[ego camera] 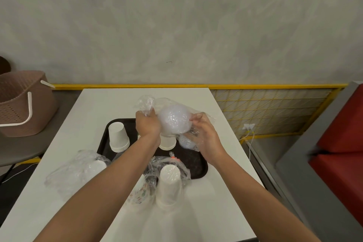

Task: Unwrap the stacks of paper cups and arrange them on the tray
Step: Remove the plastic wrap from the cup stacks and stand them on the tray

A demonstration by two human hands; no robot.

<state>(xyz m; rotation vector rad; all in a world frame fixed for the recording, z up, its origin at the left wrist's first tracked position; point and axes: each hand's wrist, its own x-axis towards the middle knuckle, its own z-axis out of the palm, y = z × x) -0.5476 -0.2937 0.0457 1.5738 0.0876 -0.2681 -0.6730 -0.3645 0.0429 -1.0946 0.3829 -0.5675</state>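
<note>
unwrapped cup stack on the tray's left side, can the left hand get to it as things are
Likely yes once freed: the unwrapped cup stack stands just left of the left hand with nothing between, but that hand grips the plastic wrap of a wrapped stack.

Setting: a café or canteen seating area. Indicators: a white table (102,108) set against a bare grey plaster wall (176,25); a black serving tray (198,165) on the table; a red padded bench (341,143) at right; a yellow wire grid (265,110) along the wall base; a socket (248,126) beside it; a woven basket (19,108) at left.
</note>
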